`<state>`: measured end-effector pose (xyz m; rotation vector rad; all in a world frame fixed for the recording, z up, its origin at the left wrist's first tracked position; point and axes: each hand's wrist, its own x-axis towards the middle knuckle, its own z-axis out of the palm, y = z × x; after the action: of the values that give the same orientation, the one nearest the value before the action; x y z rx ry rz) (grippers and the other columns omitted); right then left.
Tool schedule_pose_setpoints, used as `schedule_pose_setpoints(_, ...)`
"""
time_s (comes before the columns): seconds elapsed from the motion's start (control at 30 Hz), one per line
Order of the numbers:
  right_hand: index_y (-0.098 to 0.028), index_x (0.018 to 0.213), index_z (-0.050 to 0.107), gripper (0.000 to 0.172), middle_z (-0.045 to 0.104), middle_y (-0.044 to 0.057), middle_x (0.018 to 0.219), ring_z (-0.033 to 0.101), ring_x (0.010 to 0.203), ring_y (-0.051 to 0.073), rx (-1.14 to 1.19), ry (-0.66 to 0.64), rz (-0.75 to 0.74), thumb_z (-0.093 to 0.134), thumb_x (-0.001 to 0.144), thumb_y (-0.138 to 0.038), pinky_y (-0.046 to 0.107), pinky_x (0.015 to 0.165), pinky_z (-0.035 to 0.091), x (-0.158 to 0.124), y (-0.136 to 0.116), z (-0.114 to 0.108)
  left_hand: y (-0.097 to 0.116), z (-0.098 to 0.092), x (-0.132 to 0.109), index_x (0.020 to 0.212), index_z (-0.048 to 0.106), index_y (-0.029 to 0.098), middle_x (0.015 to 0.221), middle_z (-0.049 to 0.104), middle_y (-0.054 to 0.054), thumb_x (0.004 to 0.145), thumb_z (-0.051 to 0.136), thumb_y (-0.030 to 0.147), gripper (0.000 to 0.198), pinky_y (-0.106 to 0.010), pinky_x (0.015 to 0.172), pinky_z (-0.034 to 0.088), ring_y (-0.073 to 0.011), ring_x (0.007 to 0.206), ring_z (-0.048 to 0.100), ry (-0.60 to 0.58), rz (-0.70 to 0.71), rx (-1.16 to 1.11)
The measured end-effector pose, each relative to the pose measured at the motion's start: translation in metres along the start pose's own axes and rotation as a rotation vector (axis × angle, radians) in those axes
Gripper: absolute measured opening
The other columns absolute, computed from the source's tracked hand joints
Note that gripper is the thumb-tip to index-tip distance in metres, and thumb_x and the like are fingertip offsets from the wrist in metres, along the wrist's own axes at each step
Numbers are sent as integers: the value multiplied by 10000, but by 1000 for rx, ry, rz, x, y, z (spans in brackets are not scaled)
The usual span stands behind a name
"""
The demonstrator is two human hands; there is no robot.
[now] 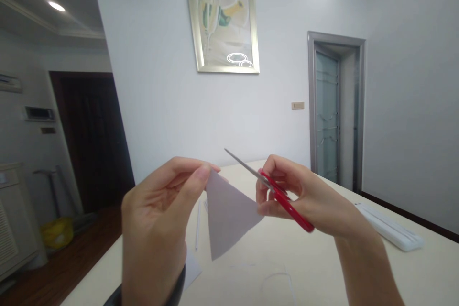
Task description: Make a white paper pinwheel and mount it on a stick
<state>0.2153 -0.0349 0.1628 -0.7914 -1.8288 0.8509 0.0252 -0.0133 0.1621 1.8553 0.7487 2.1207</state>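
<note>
My left hand (pixel 161 210) is raised above the table and pinches the top corner of a folded white paper triangle (pixel 227 217) between thumb and fingers. My right hand (pixel 297 196) grips red-handled scissors (pixel 276 191). Their metal blades point up and to the left, above the paper's upper edge, and look closed. The right hand's fingertips touch the paper's right corner.
A cream table (pixel 322 267) lies below, with thin paper strips (pixel 198 224) and scraps (pixel 191 267) under my left hand. A white flat case (pixel 389 227) lies at the right. A framed picture (pixel 224 24) hangs on the wall ahead, with a glass door (pixel 328 114) to its right.
</note>
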Motion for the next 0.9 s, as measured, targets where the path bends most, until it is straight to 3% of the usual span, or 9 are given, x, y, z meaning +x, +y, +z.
schedule_pose_setpoints(0.07, -228, 829, 457, 285, 596, -18, 825, 563, 796, 153, 39, 6, -13, 709, 708, -176, 284, 687, 462, 1, -1, 2, 2, -1, -1, 712, 669, 236, 711, 674, 37, 772, 636, 226, 68, -188, 579, 465, -132, 669, 600, -57, -18, 9)
schedule_pose_setpoints(0.23, -226, 822, 467, 287, 603, -12, 828, 545, 756, 141, 127, 37, -70, 725, 698, -203, 272, 667, 451, 4, -4, 10, 5, -1, -2, 726, 661, 271, 719, 694, 64, 805, 614, 250, 94, -152, 609, 472, -114, 672, 631, -328, -27, 128)
schedule_pose_setpoints(0.5, -224, 819, 464, 267, 564, -16, 794, 488, 688, 120, 164, 94, -77, 706, 711, -189, 237, 593, 413, 5, -4, 13, 7, 0, 0, 799, 688, 270, 780, 690, 36, 821, 598, 272, 93, -175, 647, 499, -124, 699, 645, -504, -37, 113)
schedule_pose_setpoints(0.6, -219, 810, 464, 259, 558, -22, 783, 481, 676, 111, 159, 93, -96, 697, 716, -157, 228, 588, 402, 5, -5, 13, 4, -1, 0, 825, 685, 276, 821, 691, 29, 812, 612, 266, 75, -170, 662, 509, -125, 730, 650, -510, -84, 50)
schedule_pose_setpoints(0.73, -209, 798, 471, 250, 544, -41, 730, 479, 647, 92, 171, 99, -155, 689, 719, -116, 214, 588, 395, 5, -7, 15, 1, 0, 0, 785, 661, 269, 746, 675, 37, 776, 656, 236, 34, -138, 636, 502, -113, 705, 638, -454, -155, -77)
schedule_pose_setpoints(0.9, -210, 806, 477, 252, 530, -48, 720, 477, 623, 84, 190, 104, -170, 701, 719, -137, 206, 558, 382, 4, -9, 17, 3, 1, -1, 728, 648, 226, 692, 646, 11, 790, 633, 230, 64, -156, 609, 484, -122, 673, 601, -472, -235, -161)
